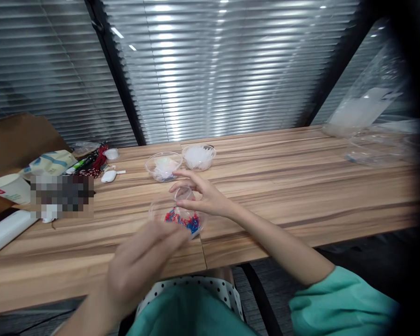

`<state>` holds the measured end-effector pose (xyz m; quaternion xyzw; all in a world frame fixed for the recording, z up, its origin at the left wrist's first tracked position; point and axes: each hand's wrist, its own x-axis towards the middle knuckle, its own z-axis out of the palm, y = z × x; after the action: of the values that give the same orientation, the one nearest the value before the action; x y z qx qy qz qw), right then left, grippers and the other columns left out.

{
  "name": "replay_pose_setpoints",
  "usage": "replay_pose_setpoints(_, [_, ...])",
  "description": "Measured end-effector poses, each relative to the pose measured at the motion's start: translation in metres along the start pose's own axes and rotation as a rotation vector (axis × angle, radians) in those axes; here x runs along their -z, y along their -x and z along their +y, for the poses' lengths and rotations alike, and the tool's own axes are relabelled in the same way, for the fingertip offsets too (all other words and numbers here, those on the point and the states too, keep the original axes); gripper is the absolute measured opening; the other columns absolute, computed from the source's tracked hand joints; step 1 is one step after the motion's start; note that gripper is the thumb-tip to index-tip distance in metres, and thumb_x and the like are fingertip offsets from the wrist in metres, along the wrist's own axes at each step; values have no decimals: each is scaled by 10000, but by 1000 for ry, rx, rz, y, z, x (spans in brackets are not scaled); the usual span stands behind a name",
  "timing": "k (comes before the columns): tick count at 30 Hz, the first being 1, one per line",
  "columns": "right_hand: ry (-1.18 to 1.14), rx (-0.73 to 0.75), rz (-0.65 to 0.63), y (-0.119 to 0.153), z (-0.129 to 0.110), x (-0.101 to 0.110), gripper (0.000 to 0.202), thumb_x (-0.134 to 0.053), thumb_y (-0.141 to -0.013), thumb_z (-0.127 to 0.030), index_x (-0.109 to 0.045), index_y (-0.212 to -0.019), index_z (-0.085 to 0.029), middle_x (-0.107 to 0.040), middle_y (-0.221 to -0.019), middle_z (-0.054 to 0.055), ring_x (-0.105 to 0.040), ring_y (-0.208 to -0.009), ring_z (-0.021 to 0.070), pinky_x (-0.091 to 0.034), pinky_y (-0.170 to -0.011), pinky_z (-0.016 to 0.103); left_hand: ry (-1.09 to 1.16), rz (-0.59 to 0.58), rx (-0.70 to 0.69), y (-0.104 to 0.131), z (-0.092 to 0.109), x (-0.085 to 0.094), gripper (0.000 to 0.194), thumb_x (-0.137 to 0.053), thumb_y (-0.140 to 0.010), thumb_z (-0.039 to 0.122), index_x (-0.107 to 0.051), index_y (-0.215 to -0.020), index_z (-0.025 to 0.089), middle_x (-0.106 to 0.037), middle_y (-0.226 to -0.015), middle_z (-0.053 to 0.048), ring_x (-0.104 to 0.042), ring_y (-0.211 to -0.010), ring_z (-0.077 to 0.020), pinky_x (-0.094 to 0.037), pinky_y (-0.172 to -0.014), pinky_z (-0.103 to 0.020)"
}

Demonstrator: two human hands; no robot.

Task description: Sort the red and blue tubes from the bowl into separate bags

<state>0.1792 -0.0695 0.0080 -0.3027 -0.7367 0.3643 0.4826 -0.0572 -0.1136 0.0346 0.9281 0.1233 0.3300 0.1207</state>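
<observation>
On the table before me stands a clear round bowl (pixel 155 212) with many small red and blue pieces (pixel 182 218) in it. Over its far side my right hand (pixel 205 193) holds a small clear plastic cup (pixel 183 193) between thumb and fingers. My left hand (pixel 143 256) is nearer to me, at the bowl's near edge. Motion smears its fingers, and whether they hold anything does not show. Part of the bowl's near wall is hidden behind that hand.
Behind stand two more clear bowls, one with pale pieces (pixel 165 165), one with white translucent pieces (pixel 198 157). A white earbud case (pixel 108 176), dark and red cables (pixel 100 158), a paper cup (pixel 10 187) and a cardboard box (pixel 24 135) are left. Clear plastic packaging (pixel 367 112) lies right.
</observation>
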Motion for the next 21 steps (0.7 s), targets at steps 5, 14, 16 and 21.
replay_pose_setpoints(5, [48, 39, 37, 1, -2, -1, 689, -732, -825, -351, -390, -1418, -267, -444, -1482, 100, -506, -1319, 234, -475, -1077, 421, -202, 118, -138, -59, -46, 13, 429, -522, -930, 62, -555, -1320, 236, -631, -1159, -111, -603, -1052, -210, -523, -880, -376])
replay_pose_setpoints(14, [77, 0, 122, 0, 1, -1, 770, -746, -818, -386, -344, -1461, -257, -417, -1512, 107, -496, -1331, 239, -443, -1104, 438, -214, -137, -83, -100, -70, 22, 61, -671, -874, 222, -729, -863, 205, -563, -1087, -80, -517, -1057, -230, -435, -907, -388])
replay_pose_setpoints(16, [68, -3, 144, 0, 2, -1, 751, -742, -820, -386, -356, -1453, -267, -398, -1526, 95, -480, -1346, 243, -456, -1094, 436, -188, -174, -48, -103, -72, 21, 78, -647, -887, 217, -715, -861, 188, -565, -1070, -80, -522, -1041, -223, -434, -895, -373])
replay_pose_setpoints(21, [121, -14, 241, -2, 4, -2, 667, -739, -819, -394, -433, -1393, -249, -481, -1458, 82, -481, -1335, 237, -416, -1124, 441, -181, -186, -94, -106, -75, 17, 173, -562, -939, 198, -724, -1001, 188, -590, -1091, -104, -546, -1042, -223, -441, -888, -363])
